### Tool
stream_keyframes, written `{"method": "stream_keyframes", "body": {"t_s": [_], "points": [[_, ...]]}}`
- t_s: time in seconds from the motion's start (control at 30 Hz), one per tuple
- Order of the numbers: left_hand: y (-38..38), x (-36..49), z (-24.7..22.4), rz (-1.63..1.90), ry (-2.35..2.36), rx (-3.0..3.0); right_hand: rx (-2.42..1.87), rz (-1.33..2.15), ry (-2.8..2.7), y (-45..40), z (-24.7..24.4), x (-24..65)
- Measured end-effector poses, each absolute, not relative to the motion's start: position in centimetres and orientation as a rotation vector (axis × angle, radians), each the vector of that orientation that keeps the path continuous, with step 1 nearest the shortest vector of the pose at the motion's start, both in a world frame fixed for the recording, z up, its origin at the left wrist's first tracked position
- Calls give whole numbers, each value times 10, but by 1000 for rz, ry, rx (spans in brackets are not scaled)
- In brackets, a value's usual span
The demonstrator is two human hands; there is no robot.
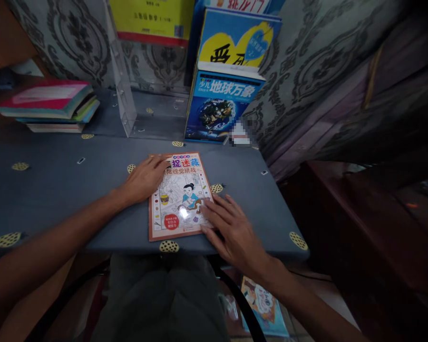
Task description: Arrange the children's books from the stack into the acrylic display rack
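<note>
A picture book (178, 204) with an orange-brown border lies closed and flat near the front edge of the table, its cover facing up. The cover carries Chinese characters and a drawing of a seated figure. My left hand (148, 178) rests on the book's upper left side, fingers stretched over the cover and hiding part of the title. On the lower right side lies my right hand (231, 225), its fingers spread across the book's edge. Neither hand grips the book.
A dark tablecloth (103, 166) with pineapple prints covers the table. Stacked books (50, 104) lie at the back left. A clear acrylic rack (123, 95) stands behind, with a blue earth book (217, 111) and others upright. Below the table edge lies another book (262, 304).
</note>
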State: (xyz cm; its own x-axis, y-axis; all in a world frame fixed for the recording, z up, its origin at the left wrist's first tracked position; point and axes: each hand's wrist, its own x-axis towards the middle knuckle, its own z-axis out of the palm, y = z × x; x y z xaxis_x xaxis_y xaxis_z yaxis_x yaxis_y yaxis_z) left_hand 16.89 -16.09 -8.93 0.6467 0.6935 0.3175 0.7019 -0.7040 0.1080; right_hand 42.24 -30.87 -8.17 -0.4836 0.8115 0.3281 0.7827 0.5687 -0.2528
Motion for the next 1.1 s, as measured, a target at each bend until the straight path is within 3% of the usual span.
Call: {"method": "stream_keyframes", "body": {"t_s": [0.3,0.6,0.93,1.1], "points": [[-159,166,-89,-583,-1144,-2861,-897,345,-2610,-332,-88,346],[-160,166,-86,-595,-1148,-2867,-1137,336,-2524,-333,-79,388],[-182,179,-71,-243,-1346,-2597,-1419,229,-2377,-282,-76,417],[-169,169,-60,-44,-1331,-2669,-1392,407,-2344,-287,-70,397]]}}
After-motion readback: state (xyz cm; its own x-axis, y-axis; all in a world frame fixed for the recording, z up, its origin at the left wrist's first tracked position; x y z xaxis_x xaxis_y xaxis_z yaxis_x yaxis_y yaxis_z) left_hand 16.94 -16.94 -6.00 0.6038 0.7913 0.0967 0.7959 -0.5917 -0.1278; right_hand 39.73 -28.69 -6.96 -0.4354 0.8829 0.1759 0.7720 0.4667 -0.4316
